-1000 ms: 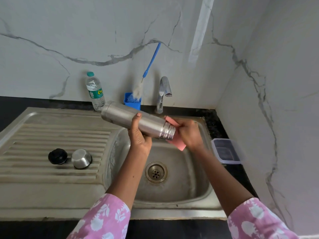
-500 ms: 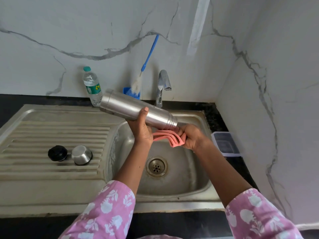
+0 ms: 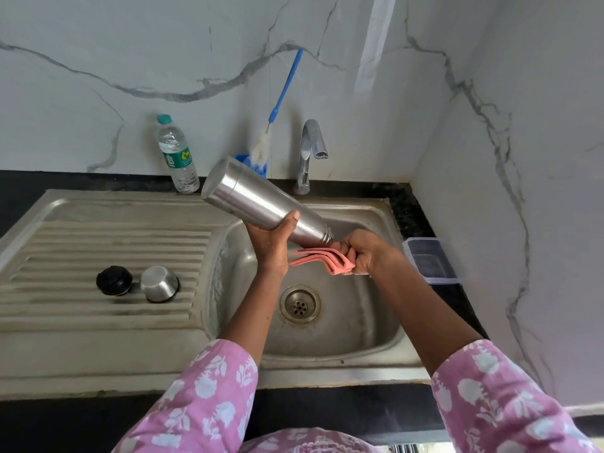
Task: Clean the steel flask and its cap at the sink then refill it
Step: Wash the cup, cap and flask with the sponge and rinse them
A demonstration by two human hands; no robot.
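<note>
Over the sink [image 3: 327, 364] at centre frame, the left hand [image 3: 273, 243] grips the flask [image 3: 258, 199], now tipped mouth-down more steeply, while the right hand [image 3: 362, 253] clutches the cloth [image 3: 323, 258], dropped from the mouth to beneath it, suggesting the neck is wiped; the cap [image 3: 114, 280] waits at left.

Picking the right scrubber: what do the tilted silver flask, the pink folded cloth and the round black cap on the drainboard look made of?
Silver flask: brushed stainless steel, soft streaked highlights.
Pink folded cloth: probably thin sponge-cloth; holds stiff flat layers.
Round black cap: likely plastic, slight sheen.
</note>
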